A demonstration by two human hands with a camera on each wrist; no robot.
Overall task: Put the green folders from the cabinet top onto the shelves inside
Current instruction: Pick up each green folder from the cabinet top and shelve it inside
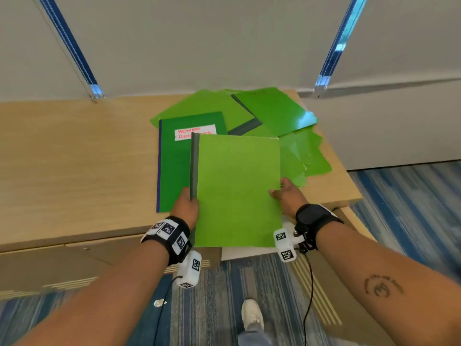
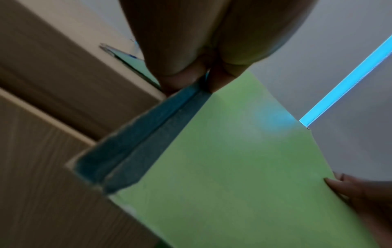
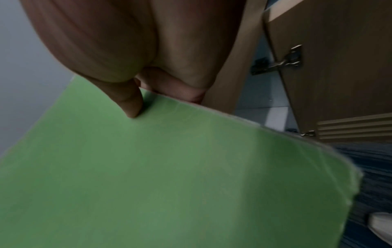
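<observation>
Both hands hold one light green folder [image 1: 237,191] above the cabinet top's [image 1: 74,156] front edge: left hand [image 1: 185,206] pinches its dark spine [image 1: 194,166] at 9 o'clock, right hand [image 1: 287,196] grips the open edge at 3 o'clock. One labelled dark green folder [image 1: 174,171] and several overlapping green folders [image 1: 274,113], number unclear, lie behind at 12 o'clock.

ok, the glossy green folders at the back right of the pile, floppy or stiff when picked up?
Probably floppy: the glossy folders look thin, and their edges lie wavy on the cabinet top. Likely slippery too, given the sheen. They overlap loosely, so lifting one may drag its neighbours.
</observation>
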